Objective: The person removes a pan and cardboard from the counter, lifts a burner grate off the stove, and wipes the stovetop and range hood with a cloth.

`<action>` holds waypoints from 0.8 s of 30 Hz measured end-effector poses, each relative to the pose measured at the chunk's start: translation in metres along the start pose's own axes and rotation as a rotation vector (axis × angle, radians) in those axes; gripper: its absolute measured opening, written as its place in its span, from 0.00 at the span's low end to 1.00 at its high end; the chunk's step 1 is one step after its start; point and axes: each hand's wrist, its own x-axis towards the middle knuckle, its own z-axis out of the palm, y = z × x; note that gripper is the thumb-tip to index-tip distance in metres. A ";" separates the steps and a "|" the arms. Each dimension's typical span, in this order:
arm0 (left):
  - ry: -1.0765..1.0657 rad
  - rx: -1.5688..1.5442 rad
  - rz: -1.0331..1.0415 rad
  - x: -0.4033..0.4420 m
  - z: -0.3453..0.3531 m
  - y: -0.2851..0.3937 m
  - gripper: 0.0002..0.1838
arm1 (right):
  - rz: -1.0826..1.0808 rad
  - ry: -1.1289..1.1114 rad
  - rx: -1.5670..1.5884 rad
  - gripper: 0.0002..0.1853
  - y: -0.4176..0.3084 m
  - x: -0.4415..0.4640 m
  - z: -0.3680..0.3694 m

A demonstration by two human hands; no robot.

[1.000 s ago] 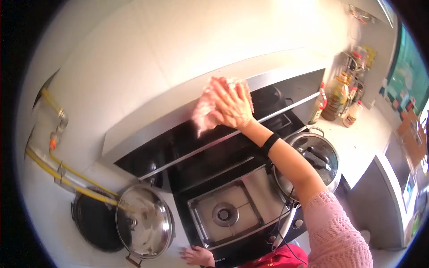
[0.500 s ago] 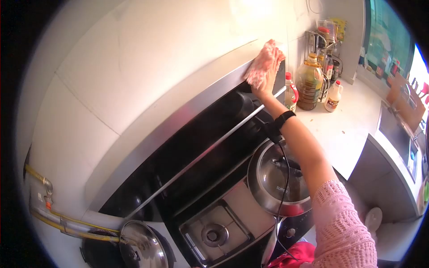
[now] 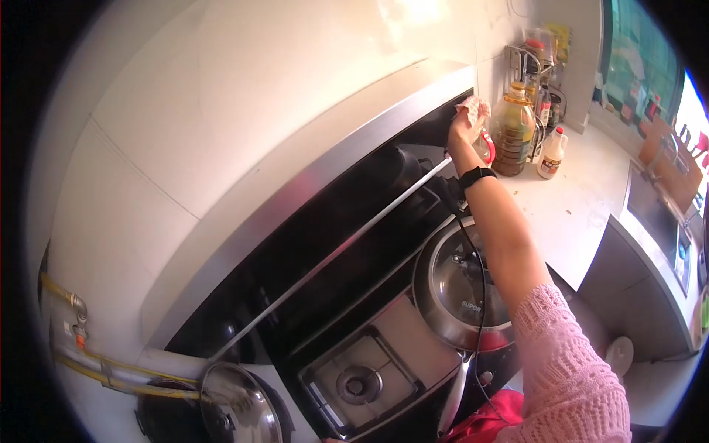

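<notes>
My right hand (image 3: 464, 131) is wrapped round a pink cloth (image 3: 473, 108) at the right end of the black range hood panel (image 3: 332, 207). A black band circles the wrist, and a dark cable hangs down near it. Just right of the hand is a bottle with a red handle (image 3: 488, 147), partly hidden. Below the forearm, a lidded pan (image 3: 450, 284) sits on the stove. Of my left hand, only a sliver of skin may show at the bottom edge; its fingers are hidden.
An open gas burner (image 3: 360, 385) is at the lower middle. A steel lid (image 3: 233, 406) and dark pan (image 3: 166, 413) stand lower left, beside yellow pipes (image 3: 140, 384). A large oil jug (image 3: 512, 133), small bottle (image 3: 551, 153) and rack stand on the right counter (image 3: 591, 188).
My right hand with the cloth has moved right along the hood, then down from its upper edge to the end of the black panel. The view has shifted right; my left hand has dropped out.
</notes>
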 end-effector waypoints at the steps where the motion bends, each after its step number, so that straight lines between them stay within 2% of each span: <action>1: 0.012 -0.014 0.008 0.000 0.000 0.002 0.33 | 0.175 0.142 0.093 0.20 0.001 -0.008 0.009; 4: 0.039 -0.034 0.031 -0.007 0.006 -0.003 0.34 | 0.166 0.023 0.188 0.20 -0.012 -0.044 -0.009; 5: 0.047 -0.031 0.045 -0.010 0.012 -0.007 0.33 | 0.007 0.213 0.069 0.18 0.028 -0.041 0.026; 7: 0.072 -0.032 0.078 -0.014 0.024 -0.009 0.33 | 0.030 0.193 0.086 0.19 0.019 -0.086 0.014; 8: 0.075 -0.030 0.081 -0.012 0.023 -0.013 0.33 | 0.044 0.166 0.107 0.20 0.009 -0.115 0.007; 11: -0.126 0.009 -0.022 -0.003 0.003 0.000 0.32 | 0.091 0.099 0.151 0.22 -0.014 -0.217 -0.004; 13: -0.107 0.039 0.001 -0.012 0.040 0.005 0.32 | 0.132 0.055 0.181 0.23 -0.030 -0.295 -0.011; 16: -0.090 0.139 0.073 -0.011 0.056 -0.017 0.31 | 0.204 -0.032 0.238 0.26 -0.057 -0.415 -0.028; 18: -0.446 -0.145 -0.231 0.022 -0.065 0.013 0.33 | 0.254 -0.099 0.286 0.27 -0.073 -0.490 -0.045; 21: -0.453 -0.100 -0.210 0.022 -0.071 0.012 0.33 | 0.303 -0.199 0.362 0.30 -0.100 -0.555 -0.072; 24: -0.445 -0.183 -0.198 0.017 -0.062 0.006 0.32 | 0.257 -0.254 0.415 0.33 -0.107 -0.546 -0.084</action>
